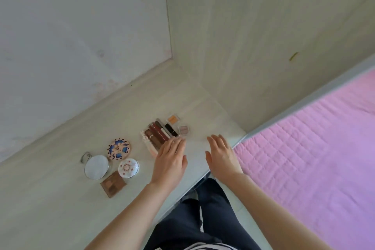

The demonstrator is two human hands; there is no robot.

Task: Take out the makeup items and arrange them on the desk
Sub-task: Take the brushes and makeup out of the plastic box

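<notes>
Judging by the lipstick row [157,135] on the desk [50,199], we were arranging — left hand [169,160] flat, fingers straight, over its near end; right hand [221,155] open beside. Compacts [118,149] lay leftward. Squaring the row came next.

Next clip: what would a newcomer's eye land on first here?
Probably the pink quilted bed filling the right side. Then the two open hands over the desk, the left hand touching a row of lipstick tubes, with patterned round compacts further left.
</notes>
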